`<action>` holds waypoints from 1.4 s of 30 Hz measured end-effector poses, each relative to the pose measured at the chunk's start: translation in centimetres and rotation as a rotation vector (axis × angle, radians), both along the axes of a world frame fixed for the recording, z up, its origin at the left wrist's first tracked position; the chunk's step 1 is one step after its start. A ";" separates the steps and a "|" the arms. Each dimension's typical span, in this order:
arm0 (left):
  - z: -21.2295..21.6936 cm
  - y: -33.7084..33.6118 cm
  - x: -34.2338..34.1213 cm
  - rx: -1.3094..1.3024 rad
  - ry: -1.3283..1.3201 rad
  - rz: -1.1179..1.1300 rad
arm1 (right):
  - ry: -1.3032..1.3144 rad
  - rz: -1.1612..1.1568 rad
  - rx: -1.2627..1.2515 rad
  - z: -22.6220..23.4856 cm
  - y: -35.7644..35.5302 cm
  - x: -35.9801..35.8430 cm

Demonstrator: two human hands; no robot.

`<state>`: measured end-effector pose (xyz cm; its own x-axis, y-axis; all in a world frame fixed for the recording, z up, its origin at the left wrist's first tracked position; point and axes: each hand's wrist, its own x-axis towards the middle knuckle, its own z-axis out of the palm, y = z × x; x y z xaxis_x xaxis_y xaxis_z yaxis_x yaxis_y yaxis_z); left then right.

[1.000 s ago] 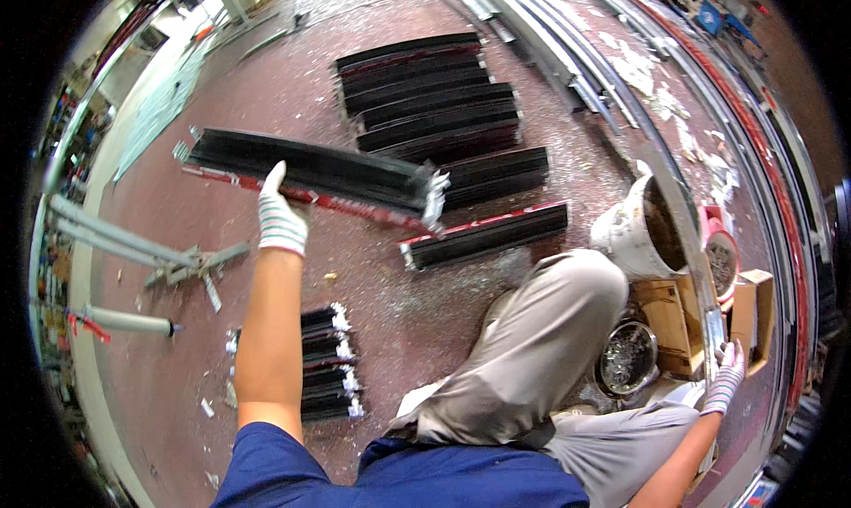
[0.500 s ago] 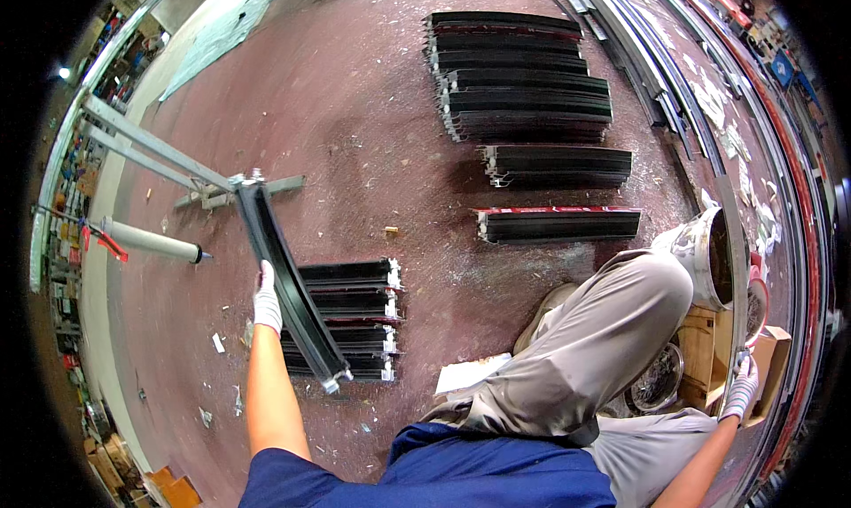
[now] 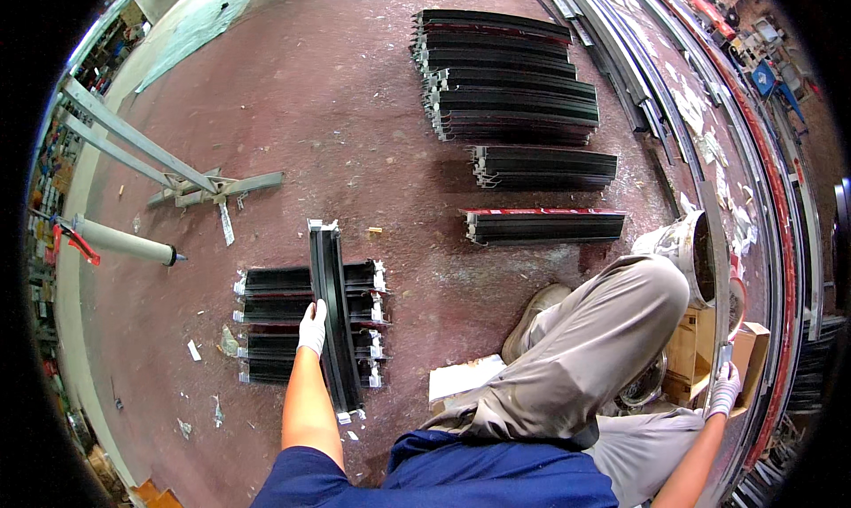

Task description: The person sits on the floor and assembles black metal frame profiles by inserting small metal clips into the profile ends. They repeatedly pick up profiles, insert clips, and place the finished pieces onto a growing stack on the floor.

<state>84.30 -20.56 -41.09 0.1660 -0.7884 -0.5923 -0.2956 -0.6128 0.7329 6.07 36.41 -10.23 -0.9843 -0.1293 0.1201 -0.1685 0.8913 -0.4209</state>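
Note:
My left hand, in a white glove, grips a black metal profile by its left edge. The profile stretches away from me, above and across a stack of similar black profiles with pale wrapping at their ends. My right hand, also gloved, is closed low at the far right, beside a long grey metal strip. A small silvery piece sticks out above its fingers; what it is I cannot make out.
More black profiles lie grouped at the upper middle, with single bundles below. A metal stand and a sealant tube are at left. A white bucket, a cardboard box and long metal lengths line the right.
My left hand has swung the black profile rightward, from beside the stand to across the lower stack, straightening its tilt. My right hand stays low at the right, still closed.

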 end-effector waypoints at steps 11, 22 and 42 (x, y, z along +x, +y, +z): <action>2.3 -0.4 -3.3 -0.024 -0.802 -0.441 | 0.032 0.031 0.079 0.2 4.2 2.5; 3.6 1.5 -29.5 -0.581 -0.350 -0.653 | 0.066 -0.012 -0.098 2.5 1.1 6.8; -1.1 3.3 -55.8 0.616 0.763 0.116 | -0.030 -0.142 -0.329 4.3 0.1 11.1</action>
<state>28.48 -17.28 -42.18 -0.3745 -0.3096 -0.8740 0.2094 -0.9465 0.2456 17.15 36.50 -5.93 -0.9934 0.0502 0.1030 -0.0353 0.7209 -0.6921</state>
